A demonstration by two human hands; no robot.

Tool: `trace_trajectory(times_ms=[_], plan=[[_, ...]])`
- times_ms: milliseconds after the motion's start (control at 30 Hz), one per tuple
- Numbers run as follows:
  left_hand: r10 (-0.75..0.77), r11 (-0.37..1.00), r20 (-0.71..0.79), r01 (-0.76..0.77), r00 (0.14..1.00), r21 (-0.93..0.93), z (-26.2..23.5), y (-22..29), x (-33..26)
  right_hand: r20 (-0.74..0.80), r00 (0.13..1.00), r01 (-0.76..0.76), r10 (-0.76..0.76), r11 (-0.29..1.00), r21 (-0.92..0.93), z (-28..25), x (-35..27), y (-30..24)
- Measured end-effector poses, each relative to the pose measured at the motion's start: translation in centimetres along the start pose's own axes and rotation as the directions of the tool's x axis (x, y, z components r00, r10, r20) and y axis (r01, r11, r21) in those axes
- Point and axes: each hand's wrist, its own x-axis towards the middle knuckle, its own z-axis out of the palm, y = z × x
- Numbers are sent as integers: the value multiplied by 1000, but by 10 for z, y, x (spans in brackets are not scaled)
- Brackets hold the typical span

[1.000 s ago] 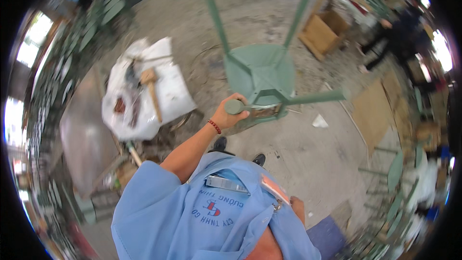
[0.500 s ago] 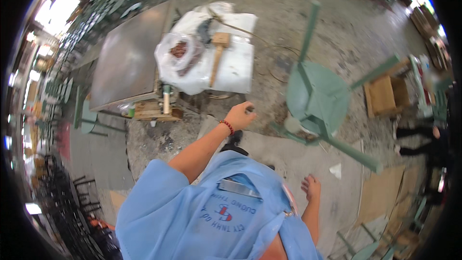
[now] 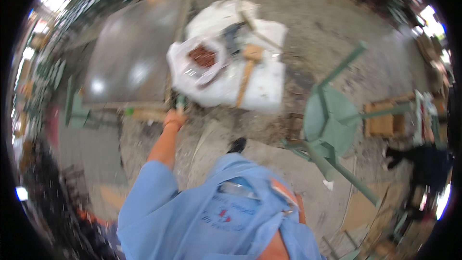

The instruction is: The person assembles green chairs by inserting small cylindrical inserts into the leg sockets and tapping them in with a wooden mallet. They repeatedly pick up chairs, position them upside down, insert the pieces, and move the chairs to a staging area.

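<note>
- One hand is at work: left hand (image 3: 174, 118) is stretched forward and down to a small green bottle (image 3: 180, 102).
- Grip: blurred, so I cannot tell whether the fingers are wrapped round the bottle or only touching it.
- Right hand: out of view, tucked by the blue shirt.
- Bottle location: upright on the floor, at the near edge of the white sheet (image 3: 262, 94), just beside a wooden block (image 3: 147, 114) and the near corner of the grey panel (image 3: 130, 62).
- Step, my read: reach/grasp on the bottle, not lifted yet.
- Next move calls for a firm wrap round the bottle body and a straight pull up, clear of the sheet edge and the block.
- Count on the sheet: one wooden mallet (image 3: 248, 67), one clear bag of red-brown bits (image 3: 202, 57), one dark tool further back, too blurred to name.
- Count elsewhere: one grey panel, one green stool (image 3: 327, 120) lying legs out to the right, one wooden crate (image 3: 382, 121) beyond it, one shoe (image 3: 237, 144).
- One other person, in dark clothes (image 3: 423, 163), is at the far right, well apart.
</note>
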Motion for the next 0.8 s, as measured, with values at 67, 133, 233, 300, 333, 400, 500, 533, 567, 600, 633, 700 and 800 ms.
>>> trace_trajectory(times_ms=[67, 133, 233, 300, 333, 400, 500, 533, 567, 600, 633, 700, 800], plan=[[3, 999, 24, -4, 1000, 47, 7, -4, 16, 36, 992, -123, 118, 967, 224, -6, -5, -86], [31, 994, 42, -35, 999, 102, 12, -10, 13, 64, 994, -95, 84, 973, 208, -12, -22, -138], [177, 939, 169, -218, 969, 267, 14, -13, -8, 172, 984, 32, -37, 999, 31, -33, -54, -177], [445, 821, 224, -495, 867, 284, 11, -17, -31, 311, 947, 129, -80, 982, -138, -62, -84, -177], [552, 783, 237, -595, 799, 181, 11, -10, -41, 249, 968, 19, 21, 987, -157, -84, -100, -173], [634, 772, 187, -600, 750, -211, 19, 24, -72, 23, 994, -95, 104, 963, -251, -139, -129, -165], [898, 411, 127, -700, 421, -584, 13, 127, -132, -213, 970, 83, -113, 986, -141, -201, -152, -202], [968, 146, -80, -792, 239, -593, 12, 159, -155, -197, 920, 348, -340, 938, 6, -206, -160, -238], [976, 165, -19, -792, 217, -588, 11, 187, -172, -219, 811, 578, -543, 802, 152, -199, -166, -278], [994, 96, 34, -721, 100, -686, -5, 226, -204, -188, 757, 654, -626, 730, 199, -198, -168, -299], [997, 51, 78, -635, -15, -771, -22, 258, -238, -153, 690, 719, -707, 648, 252, -196, -167, -315], [976, 27, 148, -585, -160, -811, -19, 301, -269, -152, 606, 730, -781, 471, 495, -180, -159, -344], [930, 62, 193, -383, -313, -922, -13, 341, -299, -158, 587, 651, -794, 346, 676, -179, -147, -363]])
